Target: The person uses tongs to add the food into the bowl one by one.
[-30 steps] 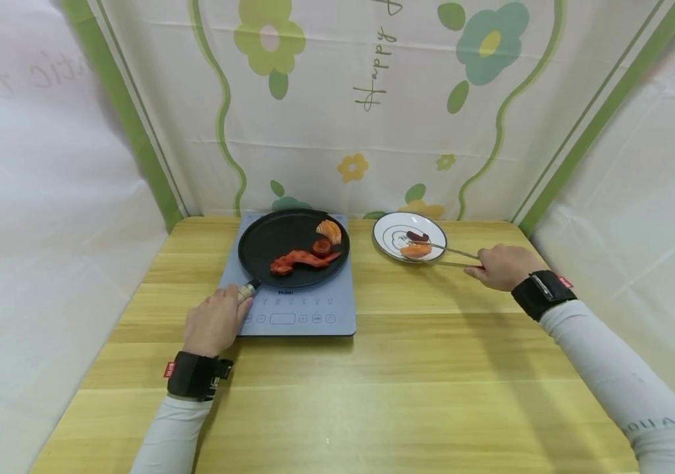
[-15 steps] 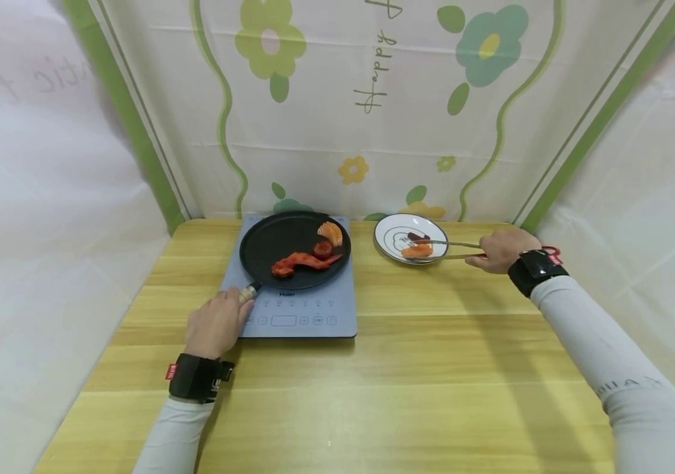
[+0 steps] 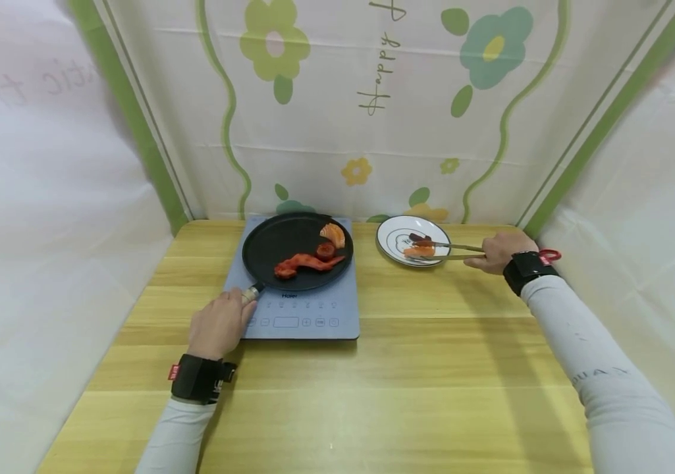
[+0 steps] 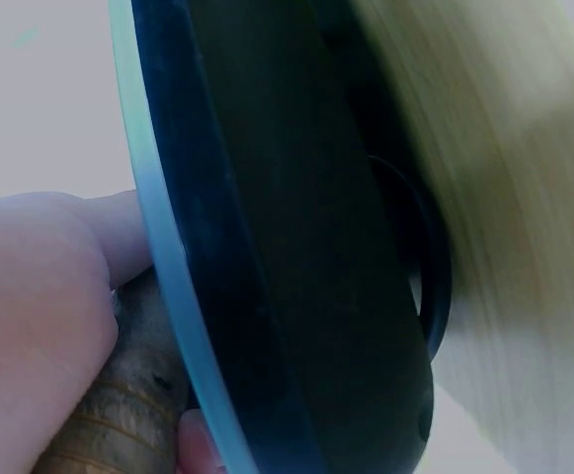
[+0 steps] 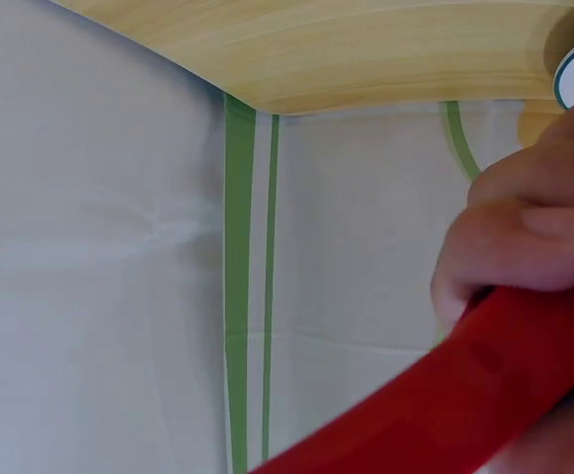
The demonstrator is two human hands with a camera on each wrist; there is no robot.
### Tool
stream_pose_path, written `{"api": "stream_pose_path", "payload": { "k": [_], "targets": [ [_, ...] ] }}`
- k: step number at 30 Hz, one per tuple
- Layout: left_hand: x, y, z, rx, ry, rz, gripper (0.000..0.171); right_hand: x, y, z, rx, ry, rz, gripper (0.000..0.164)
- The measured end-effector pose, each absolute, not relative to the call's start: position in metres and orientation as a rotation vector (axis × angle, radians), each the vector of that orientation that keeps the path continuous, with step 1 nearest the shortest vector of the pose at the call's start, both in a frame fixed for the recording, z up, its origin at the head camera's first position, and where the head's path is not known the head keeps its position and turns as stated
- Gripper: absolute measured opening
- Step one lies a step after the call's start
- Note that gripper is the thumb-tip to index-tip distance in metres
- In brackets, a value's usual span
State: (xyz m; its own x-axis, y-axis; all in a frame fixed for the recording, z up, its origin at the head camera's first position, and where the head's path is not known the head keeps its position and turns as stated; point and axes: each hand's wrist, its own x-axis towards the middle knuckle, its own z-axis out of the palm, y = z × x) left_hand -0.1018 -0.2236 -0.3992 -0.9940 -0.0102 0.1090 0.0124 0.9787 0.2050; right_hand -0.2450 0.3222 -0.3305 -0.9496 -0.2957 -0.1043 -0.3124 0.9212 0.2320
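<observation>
In the head view my left hand [image 3: 218,324] grips the handle [image 3: 251,293] of a flat black frying pan [image 3: 278,243]. The pan sits on a grey induction cooker [image 3: 313,309] and bears a red wing-shaped piece [image 3: 307,263], a round red-brown piece [image 3: 325,250] and a striped orange slice [image 3: 333,234]. My right hand [image 3: 500,252] holds tongs [image 3: 461,247], their red handle [image 5: 484,375] large in the right wrist view. The tips lie over a white plate [image 3: 390,243], one on each side of an orange piece [image 3: 417,251]; contact is unclear. Close behind lies a dark red piece [image 3: 420,237].
The wooden table [image 3: 313,408] carries everything and ends at a flowered curtain [image 3: 313,131] at the back. White sheets hang on the left [image 3: 47,230] and right [image 3: 639,217]. In the left wrist view the cooker's edge [image 4: 168,257] runs close beside the hand.
My right hand has moved slightly forward and turned, so the red tongs end now shows behind the wrist. The tongs tips stay at the orange piece. My left hand keeps its grip.
</observation>
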Motion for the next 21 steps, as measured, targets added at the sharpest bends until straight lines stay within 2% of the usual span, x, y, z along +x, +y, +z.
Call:
{"api": "stream_pose_path", "payload": {
  "k": [10,21],
  "targets": [
    [-0.101,-0.224,-0.398,0.000,-3.020,-0.311,0.037,-0.252,0.319,-0.325,-0.376,3.051,0.394,0.073],
    [-0.101,-0.224,-0.398,0.018,-3.038,-0.311,0.038,-0.256,0.325,-0.344,-0.316,2.979,0.283,0.068]
  ]
}}
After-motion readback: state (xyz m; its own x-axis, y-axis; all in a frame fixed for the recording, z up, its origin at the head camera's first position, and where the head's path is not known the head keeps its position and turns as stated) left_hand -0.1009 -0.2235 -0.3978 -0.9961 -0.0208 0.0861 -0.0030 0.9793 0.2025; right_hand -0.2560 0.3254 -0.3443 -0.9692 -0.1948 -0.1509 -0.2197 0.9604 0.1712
